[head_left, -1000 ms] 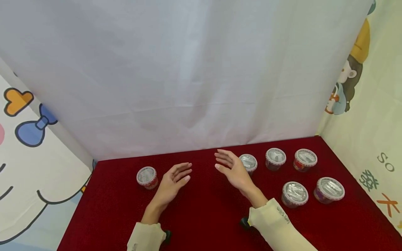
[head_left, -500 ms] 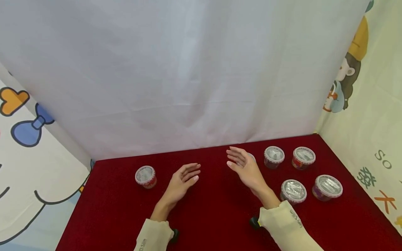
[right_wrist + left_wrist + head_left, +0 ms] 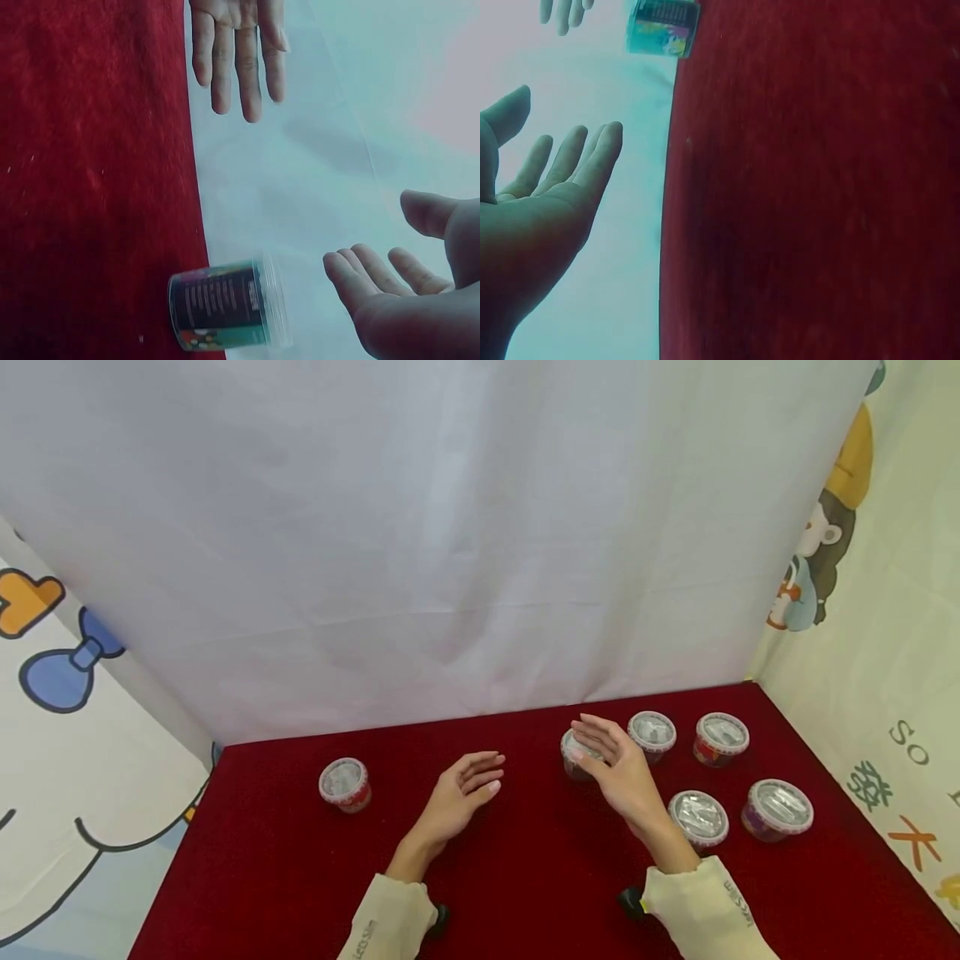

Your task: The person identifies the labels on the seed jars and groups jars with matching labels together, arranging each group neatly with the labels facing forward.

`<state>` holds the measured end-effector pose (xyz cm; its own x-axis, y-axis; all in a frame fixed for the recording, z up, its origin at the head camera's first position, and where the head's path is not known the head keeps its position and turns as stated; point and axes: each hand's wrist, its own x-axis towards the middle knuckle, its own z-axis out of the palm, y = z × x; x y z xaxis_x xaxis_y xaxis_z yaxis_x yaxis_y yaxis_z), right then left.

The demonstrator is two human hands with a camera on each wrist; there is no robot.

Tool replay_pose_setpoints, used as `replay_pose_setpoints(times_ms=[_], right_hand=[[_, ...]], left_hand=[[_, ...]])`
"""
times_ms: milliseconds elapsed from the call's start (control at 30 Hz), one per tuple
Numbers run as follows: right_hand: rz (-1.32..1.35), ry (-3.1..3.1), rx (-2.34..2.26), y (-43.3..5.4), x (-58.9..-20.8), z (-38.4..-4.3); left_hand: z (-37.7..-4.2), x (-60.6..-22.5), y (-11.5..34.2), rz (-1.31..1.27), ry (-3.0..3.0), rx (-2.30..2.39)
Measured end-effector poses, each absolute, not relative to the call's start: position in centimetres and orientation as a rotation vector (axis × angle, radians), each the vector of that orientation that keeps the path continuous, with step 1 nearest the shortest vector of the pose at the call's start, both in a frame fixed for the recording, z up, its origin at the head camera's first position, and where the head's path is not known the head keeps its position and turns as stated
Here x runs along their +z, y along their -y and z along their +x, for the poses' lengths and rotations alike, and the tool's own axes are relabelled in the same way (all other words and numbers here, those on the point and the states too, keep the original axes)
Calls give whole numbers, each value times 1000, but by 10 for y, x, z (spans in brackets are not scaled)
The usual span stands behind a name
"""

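My left hand (image 3: 455,795) hovers over the middle of the red cloth, fingers relaxed, holding nothing. To its right, my right hand (image 3: 624,775) is also raised, its fingers loosely extended and its palm turned towards the left hand. It overlaps a small lidded plastic tub (image 3: 572,758) at the back, hiding that tub's right part. In the right wrist view this tub (image 3: 221,307) shows a dark printed label and stands apart from the fingers. Off to the left of both hands sits another tub (image 3: 345,783) with a red label and a silvery top.
Several more lidded tubs stand on the right: a dark one (image 3: 651,735), a red-labelled one (image 3: 722,738), a purple one (image 3: 777,810) and one (image 3: 699,814) close by the right wrist. A white curtain (image 3: 450,568) hangs behind the red cloth (image 3: 277,868), with printed fabric at both sides.
Both hands have drifted to the right over the cloth. The right hand passes in front of the back tub, whose left part now shows beyond the fingers. The tubs keep their places.
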<state>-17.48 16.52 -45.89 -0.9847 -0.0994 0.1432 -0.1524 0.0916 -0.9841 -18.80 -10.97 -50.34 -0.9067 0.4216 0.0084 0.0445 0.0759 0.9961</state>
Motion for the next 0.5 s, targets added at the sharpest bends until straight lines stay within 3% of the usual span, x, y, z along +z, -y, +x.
replay_pose_setpoints(times_ms=[500], right_hand=[[63, 2291, 1976, -183, -462, -164]], left_hand=[[-197, -508, 77, 485, -2082, 1906]])
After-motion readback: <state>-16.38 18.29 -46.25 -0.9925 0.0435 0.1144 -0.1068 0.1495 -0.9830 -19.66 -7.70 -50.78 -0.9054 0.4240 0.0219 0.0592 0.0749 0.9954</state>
